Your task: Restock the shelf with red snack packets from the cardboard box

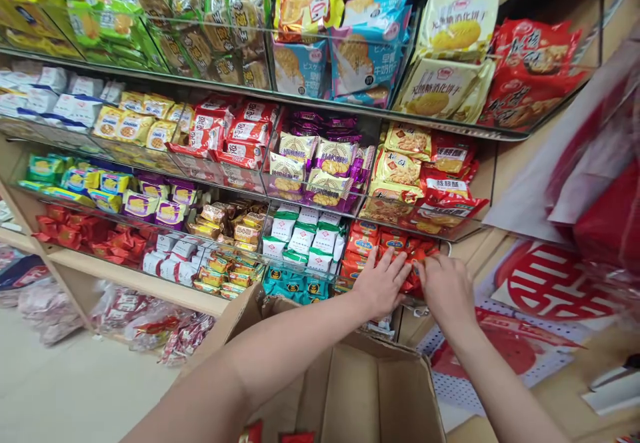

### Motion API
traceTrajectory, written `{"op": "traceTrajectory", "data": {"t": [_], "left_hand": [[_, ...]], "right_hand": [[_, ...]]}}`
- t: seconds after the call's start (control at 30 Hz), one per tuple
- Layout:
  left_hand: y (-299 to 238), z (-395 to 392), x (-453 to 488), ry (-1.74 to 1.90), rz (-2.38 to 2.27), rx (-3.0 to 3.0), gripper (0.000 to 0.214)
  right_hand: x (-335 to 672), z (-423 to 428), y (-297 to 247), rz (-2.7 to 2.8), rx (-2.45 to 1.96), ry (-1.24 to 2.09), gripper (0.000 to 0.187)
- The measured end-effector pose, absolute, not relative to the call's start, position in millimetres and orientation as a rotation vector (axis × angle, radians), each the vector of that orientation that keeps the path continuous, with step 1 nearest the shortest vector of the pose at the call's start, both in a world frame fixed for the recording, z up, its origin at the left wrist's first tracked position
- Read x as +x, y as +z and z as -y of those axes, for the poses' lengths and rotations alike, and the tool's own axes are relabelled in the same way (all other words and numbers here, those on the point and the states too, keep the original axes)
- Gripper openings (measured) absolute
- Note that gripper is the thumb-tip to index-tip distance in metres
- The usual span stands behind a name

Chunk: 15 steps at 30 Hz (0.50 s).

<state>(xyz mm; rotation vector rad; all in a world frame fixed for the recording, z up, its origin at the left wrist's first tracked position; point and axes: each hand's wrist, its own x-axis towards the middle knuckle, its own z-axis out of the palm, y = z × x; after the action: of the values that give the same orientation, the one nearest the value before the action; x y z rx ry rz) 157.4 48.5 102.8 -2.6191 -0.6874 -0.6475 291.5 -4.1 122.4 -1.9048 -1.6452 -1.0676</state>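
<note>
Red snack packets (363, 243) fill a clear-fronted bin at the right end of a low shelf row. My left hand (383, 284) lies on them with its fingers outstretched and apart. Beside it, at the bin's right end, my right hand (449, 286) has its fingers bent down and closed on a red packet (414, 276), partly hidden by the fingers. Below my forearms stands an open cardboard box (350, 389), with a few red packets (297, 437) at its near edge.
Shelves hold several rows of wrapped biscuits behind clear fronts (220, 176). White-and-green packets (305, 239) lie left of the red ones. Bagged goods (145, 316) sit under the bottom shelf. Red and white decorations (555, 283) hang and lie at the right.
</note>
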Motion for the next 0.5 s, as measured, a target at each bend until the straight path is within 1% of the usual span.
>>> {"op": "traceTrajectory", "data": {"t": [0.1,0.17,0.27,0.37,0.5], "left_hand": [[99,-51,154,-0.657,0.671,-2.596,0.056],[98,-53,153,-0.657,0.660,-2.578,0.057],[97,-55,157,-0.647,0.694,-2.539,0.057],[98,-58,164,-0.671,0.727,-2.504,0.056],[100,-60,167,-0.654,0.715,-2.509,0.058]], "right_hand": [[294,14,102,1.672,-1.765,-1.108,0.038],[297,19,90,1.763,-1.672,-1.081,0.045],[305,12,81,1.858,-1.646,-1.031,0.052],[314,-5,86,1.880,-1.624,-1.021,0.052],[317,-17,94,1.875,-1.710,-1.052,0.045]]}}
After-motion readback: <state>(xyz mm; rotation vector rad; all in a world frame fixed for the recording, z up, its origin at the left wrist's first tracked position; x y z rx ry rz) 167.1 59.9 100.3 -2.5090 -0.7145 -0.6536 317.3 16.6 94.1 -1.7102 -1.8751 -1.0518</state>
